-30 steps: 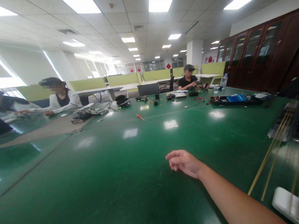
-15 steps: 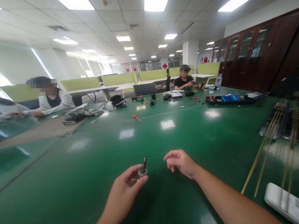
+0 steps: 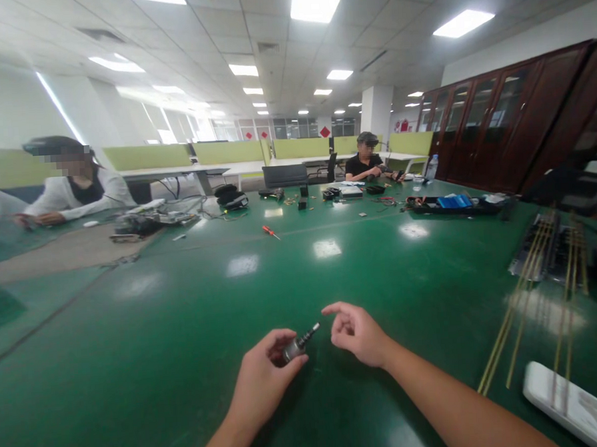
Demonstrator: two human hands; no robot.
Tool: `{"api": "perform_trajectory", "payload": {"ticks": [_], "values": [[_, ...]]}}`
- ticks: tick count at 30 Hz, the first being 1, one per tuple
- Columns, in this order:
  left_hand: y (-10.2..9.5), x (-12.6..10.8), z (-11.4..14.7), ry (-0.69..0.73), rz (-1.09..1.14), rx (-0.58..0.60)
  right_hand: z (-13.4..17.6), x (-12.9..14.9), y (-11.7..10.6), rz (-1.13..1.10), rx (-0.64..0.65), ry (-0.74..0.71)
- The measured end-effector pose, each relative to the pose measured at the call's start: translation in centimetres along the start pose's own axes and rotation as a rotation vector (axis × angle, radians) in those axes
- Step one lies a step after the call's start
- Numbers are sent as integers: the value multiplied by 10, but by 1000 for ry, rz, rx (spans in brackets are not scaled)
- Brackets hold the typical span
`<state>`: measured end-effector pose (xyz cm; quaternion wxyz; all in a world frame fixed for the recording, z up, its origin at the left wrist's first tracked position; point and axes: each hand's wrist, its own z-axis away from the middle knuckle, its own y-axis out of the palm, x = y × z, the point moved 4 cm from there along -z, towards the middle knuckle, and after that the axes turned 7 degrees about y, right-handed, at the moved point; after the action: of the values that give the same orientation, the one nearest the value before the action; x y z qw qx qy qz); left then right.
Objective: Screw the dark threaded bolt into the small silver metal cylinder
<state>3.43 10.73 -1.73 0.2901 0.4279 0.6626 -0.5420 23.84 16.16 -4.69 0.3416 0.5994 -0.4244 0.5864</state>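
We observe our left hand (image 3: pixel 260 379) gripping a tilted metal part (image 3: pixel 299 343), our right hand (image 3: pixel 363 337) loosely open near it.

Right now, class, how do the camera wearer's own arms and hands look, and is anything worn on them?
The left hand and right hand are both ungloved, with no rings visible. The left forearm and right forearm are bare, with no sleeve in view; anything higher up lies outside the picture. No watch, strap or cable shows, and no markings can be made out.
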Motion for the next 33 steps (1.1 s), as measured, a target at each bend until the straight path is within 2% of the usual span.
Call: {"api": "perform_trajectory", "payload": {"ticks": [5, 10, 13, 22, 27, 33], "values": [[4, 1, -2, 42, -94, 35, 5, -1, -1, -14, -44, 12], [5, 0, -1, 89, -125, 55, 18, 9, 8, 260, 56, -85], [8, 0, 0, 129, -118, 84, 22, 11, 10, 370, 30, -77], [11, 3, -2, 183, -60, 151, 21, 18, 13, 471, 11, -94], [12, -1, -4, 196, -62, 151, 22, 25, 15, 578, 10, -159], [15, -1, -3, 241, -56, 177, 23, 26, 15, 595, -3, -190]]}}
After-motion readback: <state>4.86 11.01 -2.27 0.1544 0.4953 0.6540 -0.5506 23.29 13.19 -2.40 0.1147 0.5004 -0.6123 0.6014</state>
